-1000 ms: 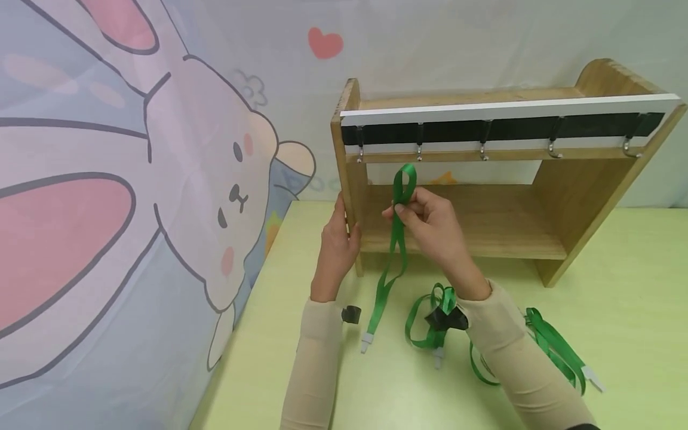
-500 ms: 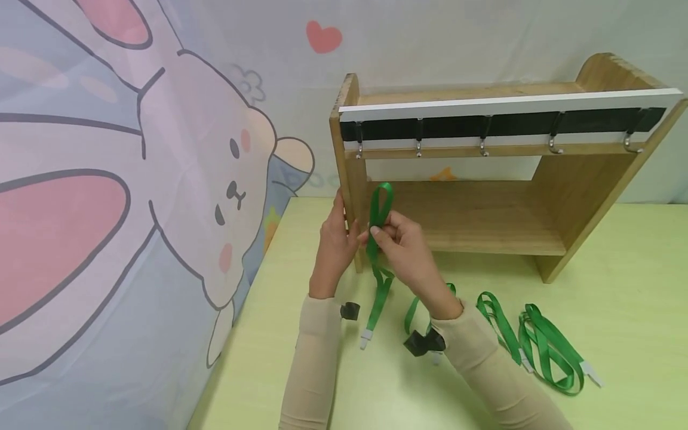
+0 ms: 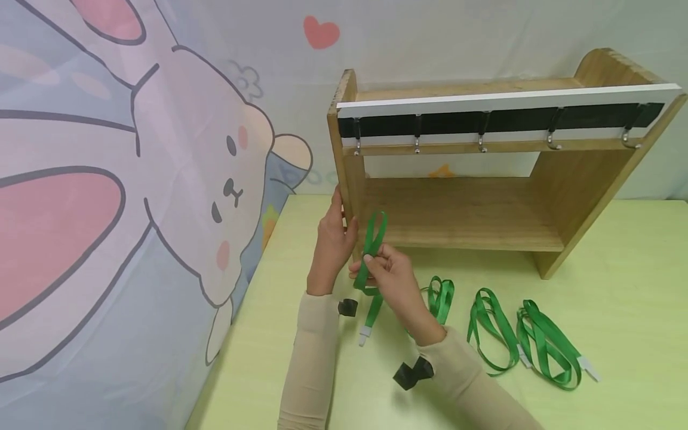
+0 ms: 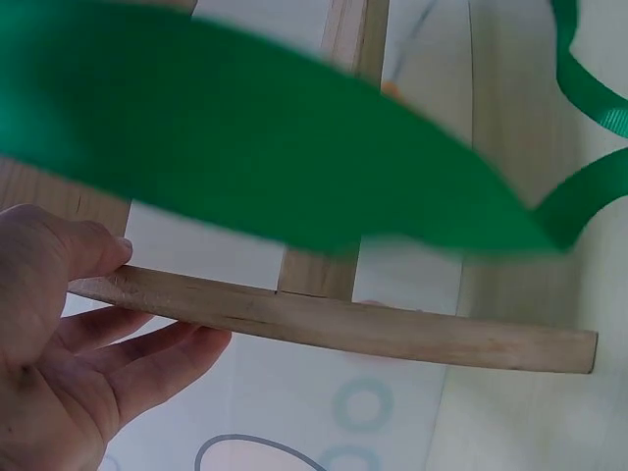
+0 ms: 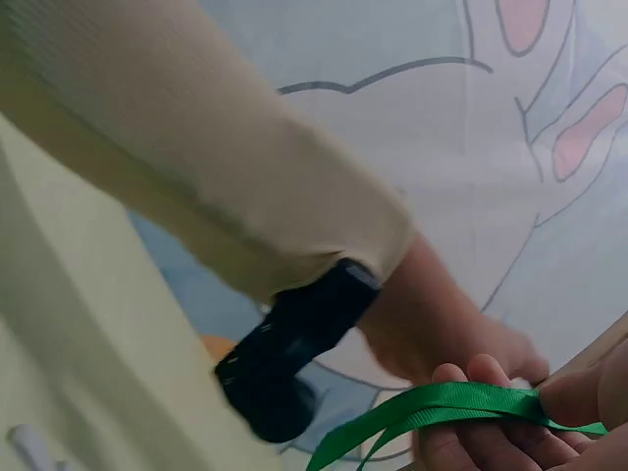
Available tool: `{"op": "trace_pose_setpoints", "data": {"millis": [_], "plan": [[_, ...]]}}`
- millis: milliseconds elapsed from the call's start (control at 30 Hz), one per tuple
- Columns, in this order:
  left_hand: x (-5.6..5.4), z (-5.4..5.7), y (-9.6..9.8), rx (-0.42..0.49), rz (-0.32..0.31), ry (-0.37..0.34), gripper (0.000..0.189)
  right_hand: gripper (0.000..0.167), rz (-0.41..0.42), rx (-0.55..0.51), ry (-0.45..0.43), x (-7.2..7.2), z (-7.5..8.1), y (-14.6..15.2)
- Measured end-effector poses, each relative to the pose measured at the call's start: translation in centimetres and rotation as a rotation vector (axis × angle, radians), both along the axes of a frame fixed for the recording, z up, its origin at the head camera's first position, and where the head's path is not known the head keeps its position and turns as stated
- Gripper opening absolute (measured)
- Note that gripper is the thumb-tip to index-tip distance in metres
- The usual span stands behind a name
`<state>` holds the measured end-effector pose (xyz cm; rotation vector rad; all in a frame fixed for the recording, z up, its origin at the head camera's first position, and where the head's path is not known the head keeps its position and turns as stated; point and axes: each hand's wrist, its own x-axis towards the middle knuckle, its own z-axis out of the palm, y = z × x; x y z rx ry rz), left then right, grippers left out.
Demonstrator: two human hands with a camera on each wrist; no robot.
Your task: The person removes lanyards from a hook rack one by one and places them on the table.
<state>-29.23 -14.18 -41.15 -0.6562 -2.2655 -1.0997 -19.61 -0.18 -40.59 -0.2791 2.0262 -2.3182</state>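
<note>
My left hand point(image 3: 329, 245) grips the left side panel of a small wooden rack point(image 3: 462, 224). In the left wrist view its thumb lies on one side of the panel edge point(image 4: 422, 336) and the fingers on the other. Between thumb and fingers, my right hand point(image 3: 395, 280) pinches a green lanyard point(image 3: 361, 276) in front of that panel. A loop of the ribbon stands up above the fingers, and the white clip point(image 3: 364, 335) hangs at the lower end. In the right wrist view the doubled ribbon point(image 5: 461, 397) crosses the fingers.
Several silver hooks point(image 3: 482, 143) line the black strip point(image 3: 451, 123) along the rack's upper front. On the light green table point(image 3: 634, 263) lie three more lanyards: one point(image 3: 443, 298) partly behind the right forearm, a second point(image 3: 497, 325) and a third point(image 3: 556, 343) to the right.
My right hand has moved down and left with the lanyard, away from the hooks and closer to my left hand. The left hand keeps its grip on the rack panel.
</note>
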Motion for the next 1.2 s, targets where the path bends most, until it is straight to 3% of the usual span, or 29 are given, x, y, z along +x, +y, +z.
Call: {"op": "trace_pose_setpoints", "data": {"millis": [467,700,800,1000,1200], "plan": [[-0.3,0.0,0.1,-0.004,-0.010,-0.013,0.067,0.016,0.003,0.014,-0.197,-0.2,-5.2,-0.1],[-0.3,0.1,0.1,0.005,-0.011,-0.021,0.066,0.015,0.017,0.094,-0.222,-0.2,-6.7,0.2],[-0.2,0.1,0.1,0.009,-0.012,-0.029,0.066,0.015,0.025,0.187,-0.192,-0.1,-7.4,0.1],[-0.1,-0.1,0.0,0.007,-0.003,-0.043,0.067,0.023,-0.006,0.490,-0.059,0.4,-8.0,-0.3],[-0.3,-0.1,-0.1,0.007,-0.004,-0.015,0.067,0.026,-0.030,0.567,-0.091,0.6,-7.9,-0.6]]}}
